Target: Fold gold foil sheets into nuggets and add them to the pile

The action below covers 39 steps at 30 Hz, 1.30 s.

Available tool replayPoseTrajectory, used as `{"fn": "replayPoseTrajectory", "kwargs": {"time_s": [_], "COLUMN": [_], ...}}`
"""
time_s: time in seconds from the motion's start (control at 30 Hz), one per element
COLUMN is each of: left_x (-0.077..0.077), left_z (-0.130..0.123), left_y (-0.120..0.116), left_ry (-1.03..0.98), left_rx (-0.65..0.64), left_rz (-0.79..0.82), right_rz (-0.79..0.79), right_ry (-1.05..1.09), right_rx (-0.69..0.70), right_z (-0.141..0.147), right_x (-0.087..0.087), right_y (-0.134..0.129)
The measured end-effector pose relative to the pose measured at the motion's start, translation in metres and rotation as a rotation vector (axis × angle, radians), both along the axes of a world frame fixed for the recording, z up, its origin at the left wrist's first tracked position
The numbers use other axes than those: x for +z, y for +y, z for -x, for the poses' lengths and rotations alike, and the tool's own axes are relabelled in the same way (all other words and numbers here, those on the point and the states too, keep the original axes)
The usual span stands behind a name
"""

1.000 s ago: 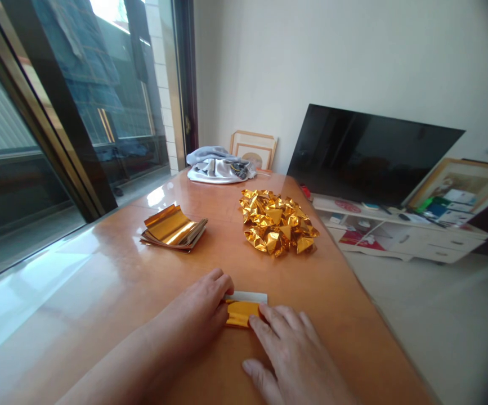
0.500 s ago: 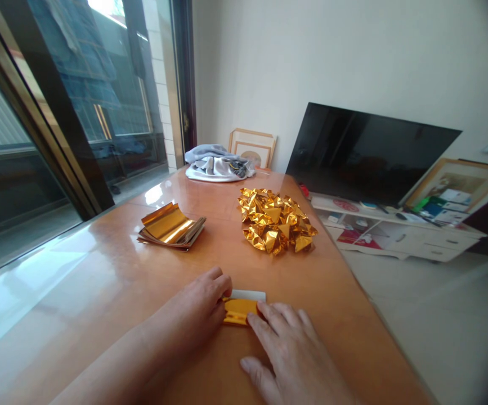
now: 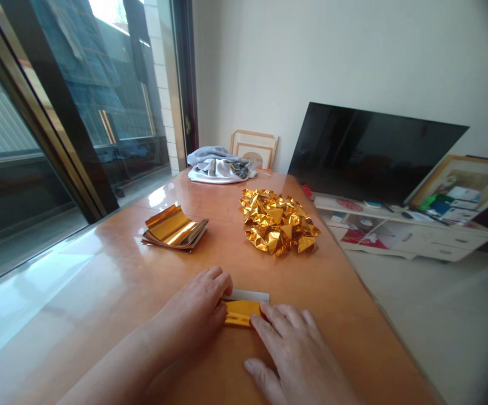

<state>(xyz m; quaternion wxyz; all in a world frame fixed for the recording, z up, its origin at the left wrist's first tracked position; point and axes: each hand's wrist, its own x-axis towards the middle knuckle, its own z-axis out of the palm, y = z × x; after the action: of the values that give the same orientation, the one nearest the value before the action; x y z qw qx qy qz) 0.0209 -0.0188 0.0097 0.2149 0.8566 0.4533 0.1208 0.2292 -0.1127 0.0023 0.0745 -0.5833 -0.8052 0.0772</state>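
Note:
A sheet of gold foil paper (image 3: 242, 313), folded into a flat strip, lies on the table in front of me. A pale band of it shows along the far edge. At its left end my left hand (image 3: 204, 301) is closed, the curled fingers on the paper and partly hiding it. My right hand (image 3: 292, 343) has its fingers spread, with the fingertips resting on the paper's right end and the thumb apart on the near side. Beyond my hands sits a heap of folded gold foil pieces (image 3: 275, 219). To the left lies a stack of gold foil sheets (image 3: 174, 228), the top one curling up.
The glossy wooden table (image 3: 112, 292) runs away from me, its right edge dropping to a pale floor. A bundle of grey-blue cloth (image 3: 218, 165) lies at the far end. Behind are a television (image 3: 374, 157), a low white cabinet (image 3: 421, 236) and a glass sliding door (image 3: 87, 101).
The view has shifted slightly, so things sit a little further right. Both hands keep almost the same hold on the folded foil paper.

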Motion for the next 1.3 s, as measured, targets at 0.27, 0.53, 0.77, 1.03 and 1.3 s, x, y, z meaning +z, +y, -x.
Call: {"fn": "replayPoseTrajectory", "kwargs": {"time_s": [0.27, 0.53, 0.77, 1.03, 1.3], "left_x": [0.014, 0.012, 0.011, 0.013, 0.011], "left_z": [-0.007, -0.008, -0.007, -0.008, -0.006], "left_y": [-0.002, 0.0, 0.0, -0.002, -0.003], "left_ry": [0.041, 0.048, 0.044, 0.056, 0.01], "left_rx": [-0.157, -0.256, -0.245, -0.259, -0.254], "left_rz": [0.058, 0.086, 0.093, 0.061, 0.035], "right_rz": [0.006, -0.031, -0.041, -0.105, -0.074], "right_ry": [0.014, 0.032, 0.062, 0.012, -0.076], "right_rx": [-0.002, 0.006, -0.063, -0.08, -0.102], "right_z": [-0.001, -0.001, -0.004, -0.006, -0.006], "right_x": [0.003, 0.003, 0.01, 0.003, -0.004], "right_y": [-0.002, -0.003, -0.005, -0.006, -0.005]}}
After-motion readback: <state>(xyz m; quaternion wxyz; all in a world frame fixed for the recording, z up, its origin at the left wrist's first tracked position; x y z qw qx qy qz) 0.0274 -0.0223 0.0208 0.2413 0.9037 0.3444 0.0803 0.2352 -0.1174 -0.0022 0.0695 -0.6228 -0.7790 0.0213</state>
